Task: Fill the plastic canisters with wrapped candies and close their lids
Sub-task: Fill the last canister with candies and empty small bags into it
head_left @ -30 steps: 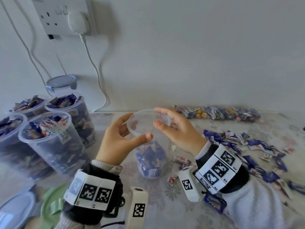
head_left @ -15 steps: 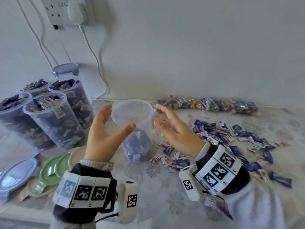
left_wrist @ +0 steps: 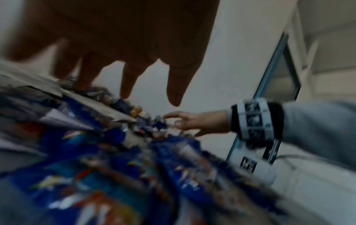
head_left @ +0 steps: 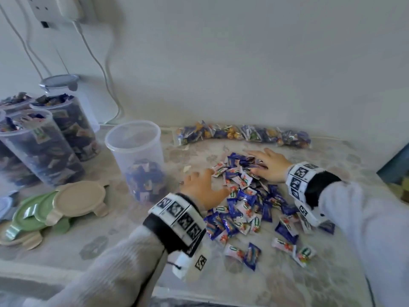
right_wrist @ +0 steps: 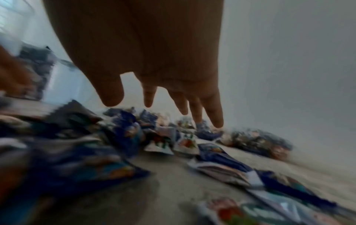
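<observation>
Head view: both hands down on the wrapped candies (head_left: pixel 245 200) heaped mid-bench, left hand (head_left: pixel 202 189) at the heap's left edge, right hand (head_left: pixel 269 165) at its far edge, fingers (right_wrist: pixel 212 106) spread straight, grasping nothing. Left of the heap, partly filled canister (head_left: pixel 136 160), upright, lidless.

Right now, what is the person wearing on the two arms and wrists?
Both hands are bare: the left hand and the right hand wear no gloves. Each arm has a pale grey sleeve. Each wrist carries a black band with a row of white tiles printed with black square codes. A small white box with one more code hangs under each wrist.
</observation>
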`<move>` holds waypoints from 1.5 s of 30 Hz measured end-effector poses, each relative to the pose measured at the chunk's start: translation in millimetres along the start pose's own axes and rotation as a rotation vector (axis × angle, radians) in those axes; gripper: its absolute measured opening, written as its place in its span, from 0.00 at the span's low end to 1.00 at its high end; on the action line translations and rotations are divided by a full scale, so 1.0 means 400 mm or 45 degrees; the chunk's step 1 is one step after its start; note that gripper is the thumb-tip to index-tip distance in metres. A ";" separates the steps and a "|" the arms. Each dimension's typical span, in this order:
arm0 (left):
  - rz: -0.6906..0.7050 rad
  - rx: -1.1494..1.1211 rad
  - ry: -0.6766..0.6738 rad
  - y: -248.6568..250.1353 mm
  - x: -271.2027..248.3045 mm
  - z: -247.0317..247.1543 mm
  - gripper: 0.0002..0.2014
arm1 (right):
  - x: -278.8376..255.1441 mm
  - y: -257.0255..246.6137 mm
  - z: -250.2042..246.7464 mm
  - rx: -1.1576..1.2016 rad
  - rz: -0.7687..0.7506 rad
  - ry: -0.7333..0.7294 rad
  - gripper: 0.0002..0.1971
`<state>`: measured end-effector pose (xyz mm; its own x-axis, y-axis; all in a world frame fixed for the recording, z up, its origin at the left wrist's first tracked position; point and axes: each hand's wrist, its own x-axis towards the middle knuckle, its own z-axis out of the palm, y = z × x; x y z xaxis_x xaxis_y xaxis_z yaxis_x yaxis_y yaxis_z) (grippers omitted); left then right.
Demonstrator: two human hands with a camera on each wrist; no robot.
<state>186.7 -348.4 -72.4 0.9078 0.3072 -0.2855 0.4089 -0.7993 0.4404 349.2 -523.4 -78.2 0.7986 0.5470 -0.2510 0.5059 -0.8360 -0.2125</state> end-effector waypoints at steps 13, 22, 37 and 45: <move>0.118 0.447 -0.372 0.038 -0.041 0.112 0.52 | -0.067 -0.011 0.042 -0.015 -0.238 -0.346 0.33; 0.263 0.686 -0.254 0.046 -0.109 0.151 0.49 | -0.235 -0.031 0.065 -0.258 -0.344 -0.310 0.42; 0.272 0.545 -0.101 0.042 -0.058 0.114 0.19 | -0.175 -0.062 0.050 -0.084 -0.335 -0.283 0.19; 0.631 0.128 0.146 0.025 -0.019 0.016 0.06 | -0.170 -0.066 0.023 0.195 -0.182 -0.009 0.11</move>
<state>183.2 -362.2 -71.4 0.9969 -0.0708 0.0343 -0.0786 -0.9070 0.4136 278.8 -538.1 -64.3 0.7196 0.6604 -0.2147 0.5580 -0.7339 -0.3874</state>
